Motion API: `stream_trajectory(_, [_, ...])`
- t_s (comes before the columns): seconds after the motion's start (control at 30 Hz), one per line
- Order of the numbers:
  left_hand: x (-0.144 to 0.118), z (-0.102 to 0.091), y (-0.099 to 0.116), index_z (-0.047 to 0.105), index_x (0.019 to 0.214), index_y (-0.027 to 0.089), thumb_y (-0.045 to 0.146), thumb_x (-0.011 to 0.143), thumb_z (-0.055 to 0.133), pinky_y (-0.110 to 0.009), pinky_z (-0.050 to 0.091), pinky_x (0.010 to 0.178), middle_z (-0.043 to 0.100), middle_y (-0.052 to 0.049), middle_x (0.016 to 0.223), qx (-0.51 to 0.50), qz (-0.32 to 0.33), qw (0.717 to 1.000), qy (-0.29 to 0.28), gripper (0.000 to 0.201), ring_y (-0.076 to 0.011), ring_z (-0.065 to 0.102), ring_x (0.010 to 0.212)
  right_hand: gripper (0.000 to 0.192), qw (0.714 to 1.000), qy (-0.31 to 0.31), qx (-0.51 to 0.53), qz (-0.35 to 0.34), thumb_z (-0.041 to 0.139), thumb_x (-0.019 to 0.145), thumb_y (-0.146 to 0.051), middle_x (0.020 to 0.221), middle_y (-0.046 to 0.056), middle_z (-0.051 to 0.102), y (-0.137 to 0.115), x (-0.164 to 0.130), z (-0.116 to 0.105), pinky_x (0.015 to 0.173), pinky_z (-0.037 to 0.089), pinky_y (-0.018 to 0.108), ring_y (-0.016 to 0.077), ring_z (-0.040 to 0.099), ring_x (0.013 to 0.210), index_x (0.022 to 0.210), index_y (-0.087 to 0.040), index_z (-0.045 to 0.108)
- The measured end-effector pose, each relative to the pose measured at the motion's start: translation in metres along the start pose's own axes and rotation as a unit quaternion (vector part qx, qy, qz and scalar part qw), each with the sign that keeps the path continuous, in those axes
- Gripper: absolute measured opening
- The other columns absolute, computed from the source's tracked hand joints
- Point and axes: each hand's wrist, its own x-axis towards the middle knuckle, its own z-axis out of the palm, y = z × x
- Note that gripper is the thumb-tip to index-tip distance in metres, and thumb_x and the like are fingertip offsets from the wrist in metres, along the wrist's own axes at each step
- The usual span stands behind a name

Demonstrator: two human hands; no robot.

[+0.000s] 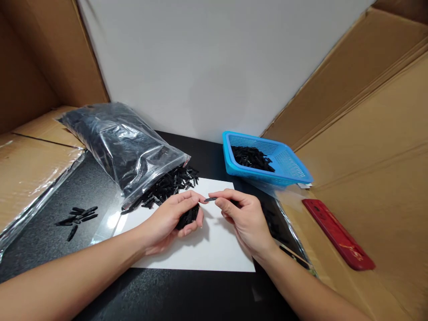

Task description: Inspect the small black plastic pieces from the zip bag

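Note:
My left hand [179, 216] is curled round a bunch of small black elongated pieces [188, 217], which show between its thumb and fingers. Between the thumb and forefinger of my right hand [239, 211] is a single black piece [210, 199], its far end close to my left fingertips. Another dark piece seems tucked in the right palm, partly hidden. Both hands are above a white sheet [200, 256]. Behind the left hand, a heap of black pieces [167, 185] spreads from the mouth of a clear plastic bag [123, 142] full of them.
A blue basket [267, 174] holding black pieces [251, 158] stands at the back right. Several loose pieces [76, 216] lie on the dark table at left. Right of the table is a red case-like object [337, 234]. Cardboard walls [377, 102] flank both sides.

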Motion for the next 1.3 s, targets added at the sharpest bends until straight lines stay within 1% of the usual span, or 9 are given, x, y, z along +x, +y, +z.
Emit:
stream_trajectory(0.2, [0.0,-0.001,-0.001,0.062,0.087,0.016,0.04,0.093,0.049,-0.016,0.022,0.04,0.059,0.0,0.059,-0.015,-0.009,1.0,0.001,0.028,-0.0045,0.037,0.041,0.011,1.0,-0.001,0.016,-0.018,0.077,0.079,-0.033,0.064,-0.002,0.056,0.001,0.0,-0.002,0.047,0.028,0.024,0.0086,0.04,0.053,0.085,-0.025,0.081])
stream_trajectory(0.5, [-0.001,-0.002,0.001,0.065,0.091,0.015,0.025,0.087,0.05,-0.014,0.021,0.04,0.061,-0.002,0.062,-0.034,-0.015,0.999,0.017,0.019,-0.0061,0.042,0.045,0.015,1.0,0.003,0.009,-0.017,0.077,0.078,-0.033,0.063,-0.002,0.052,0.001,-0.001,-0.001,0.044,0.024,0.023,0.0082,0.038,0.052,0.087,-0.021,0.079])
stream_trajectory(0.6, [-0.001,-0.003,0.0,0.063,0.098,0.016,0.026,0.087,0.055,-0.015,0.021,0.041,0.062,-0.001,0.064,-0.021,-0.01,1.0,0.003,0.017,-0.0054,0.04,0.045,0.018,0.997,0.004,0.074,0.034,0.075,0.078,-0.034,0.058,-0.004,0.05,-0.005,-0.001,0.003,0.04,0.019,0.021,0.0062,0.031,0.045,0.085,-0.018,0.073])
stream_trajectory(0.7, [-0.001,-0.003,-0.003,0.059,0.101,0.016,0.031,0.089,0.058,-0.017,0.021,0.041,0.064,-0.002,0.066,-0.021,-0.004,1.0,-0.02,0.019,-0.0058,0.041,0.045,0.025,0.976,-0.034,0.188,0.107,0.064,0.083,-0.039,0.058,-0.005,0.052,-0.009,0.001,0.006,0.036,0.013,0.019,0.0048,0.024,0.04,0.071,-0.019,0.056])
stream_trajectory(0.77, [0.0,-0.003,-0.004,0.056,0.097,0.017,0.035,0.09,0.058,-0.018,0.02,0.041,0.065,-0.002,0.066,-0.015,0.005,0.999,-0.031,0.02,-0.0056,0.041,0.044,0.034,0.969,-0.053,0.201,0.134,0.06,0.085,-0.043,0.06,-0.004,0.053,-0.009,0.002,0.008,0.035,0.011,0.019,0.0045,0.022,0.039,0.065,-0.02,0.046])
stream_trajectory(0.87, [-0.001,-0.002,-0.005,0.052,0.085,0.017,0.038,0.092,0.055,-0.019,0.021,0.043,0.065,-0.001,0.066,-0.003,0.02,0.999,-0.047,0.022,-0.0047,0.04,0.043,0.03,0.986,-0.045,0.109,0.115,0.065,0.083,-0.046,0.056,-0.007,0.048,-0.006,0.001,0.008,0.037,0.013,0.02,0.0053,0.022,0.04,0.074,-0.02,0.055])
stream_trajectory(1.03, [-0.001,-0.002,-0.006,0.05,0.078,0.017,0.037,0.093,0.056,-0.019,0.023,0.045,0.062,0.001,0.066,0.015,0.038,0.998,-0.052,0.026,-0.004,0.039,0.045,0.015,0.992,-0.033,-0.119,-0.014,0.072,0.079,-0.03,0.056,-0.004,0.049,-0.007,-0.003,0.008,0.051,0.032,0.025,0.012,0.04,0.053,0.088,-0.019,0.076])
stream_trajectory(1.17, [0.0,-0.003,-0.007,0.05,0.083,0.017,0.038,0.092,0.057,-0.018,0.024,0.044,0.065,0.0,0.068,0.014,0.036,0.997,-0.065,0.024,-0.0041,0.041,0.045,0.013,0.987,-0.015,-0.15,-0.052,0.07,0.08,-0.027,0.065,0.001,0.064,-0.011,-0.004,0.008,0.053,0.033,0.028,0.0133,0.042,0.055,0.084,-0.02,0.08])
stream_trajectory(1.3, [-0.001,-0.002,-0.004,0.052,0.083,0.017,0.036,0.09,0.059,-0.016,0.023,0.041,0.066,-0.001,0.068,0.001,0.012,0.999,-0.044,0.022,-0.0049,0.043,0.047,0.013,0.991,0.011,-0.127,-0.046,0.073,0.077,-0.027,0.063,0.001,0.064,-0.008,-0.004,0.005,0.053,0.035,0.028,0.0146,0.044,0.057,0.085,-0.021,0.081])
